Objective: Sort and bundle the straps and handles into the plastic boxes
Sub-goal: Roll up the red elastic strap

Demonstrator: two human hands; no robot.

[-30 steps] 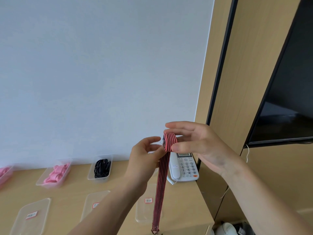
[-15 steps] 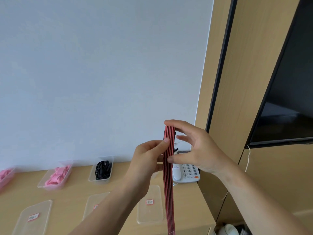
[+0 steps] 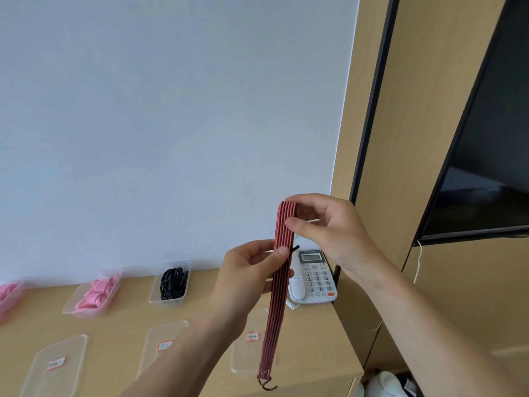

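My left hand (image 3: 252,270) is pinching the strap (image 3: 279,296) partway down, thumb flat on the front and the other fingers curled round behind. My right hand (image 3: 329,227) has the top end, with the thumb pressing the side facing me and the index finger hooked over the top, where the strap looks folded over. So both hands are closed on the same strap, right one above the left.

The strap is red with thin black stripes. It's up in the air in front of me, hanging pretty much straight down and not touching the worktop (image 3: 120,319). A little metal hook (image 3: 269,386) dangles at the bottom end. A short black bit (image 3: 294,249) sticks out from behind the strap just beside my left thumb, can't tell what it is.

Behind my hands, at the right end of the worktop against the wall, sits a white phone (image 3: 313,277). Left of it along the wall is a clear box of black straps (image 3: 170,283), then a pink box (image 3: 94,293), and a second pink box (image 3: 8,296) cut off at the left edge.

Nearer to me three clear lids lie flat in a row, each with a small label: left lid (image 3: 54,365), middle lid (image 3: 163,345), right lid (image 3: 243,356). The strap hangs in front of the right one. Off to the right there's a dark TV (image 3: 486,167) on a wood panel.
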